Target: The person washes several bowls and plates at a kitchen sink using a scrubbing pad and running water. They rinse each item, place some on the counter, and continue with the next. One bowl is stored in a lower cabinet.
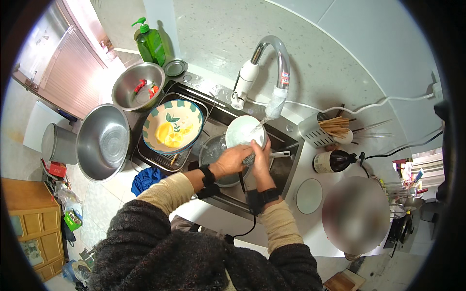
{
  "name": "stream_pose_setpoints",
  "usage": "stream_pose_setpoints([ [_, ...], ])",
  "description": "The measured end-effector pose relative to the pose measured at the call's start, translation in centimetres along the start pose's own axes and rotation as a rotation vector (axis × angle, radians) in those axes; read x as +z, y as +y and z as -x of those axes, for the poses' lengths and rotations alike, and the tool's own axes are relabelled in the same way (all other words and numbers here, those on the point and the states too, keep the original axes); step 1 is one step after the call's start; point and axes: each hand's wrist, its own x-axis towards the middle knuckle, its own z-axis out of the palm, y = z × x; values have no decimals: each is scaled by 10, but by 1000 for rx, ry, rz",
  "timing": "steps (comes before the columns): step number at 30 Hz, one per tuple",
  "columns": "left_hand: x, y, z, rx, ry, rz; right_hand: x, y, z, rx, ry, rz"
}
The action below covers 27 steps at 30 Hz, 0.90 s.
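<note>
A small white bowl (236, 131) is tilted under the running water of the faucet (283, 60). My right hand (261, 158) grips the bowl's near side, thumb at its rim. My left hand (232, 160) is closed against a grey scouring pad (249, 159), partly hidden between the two hands. Beneath them, a metal pan (208, 154) with water in it rests in the sink (227, 198), its handle (279, 154) pointing right. Left of my hands, a large lemon-patterned bowl (173, 127) sits on a wire drain rack (165, 160).
Steel basins (84, 145) stand on the left, one holding red chillies (140, 86), near a green soap bottle (151, 45). Beside it lies a blue cloth (147, 181). To the right are a chopstick holder (315, 131), a dark bottle (331, 161) and a round lid (309, 196).
</note>
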Motion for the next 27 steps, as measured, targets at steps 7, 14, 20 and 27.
stream_pose_setpoints([
  [7,-18,-25,11,323,-44,-366,-14,-17,-21,273,-167,223],
  [14,-9,-12,9,-257,92,571,24,-16,-2,-303,-150,672],
  [20,-21,-22,12,-537,75,1256,36,-22,19,-702,-424,1006],
  [27,-38,-25,21,-539,-153,1326,-5,-21,-42,260,-504,160],
])
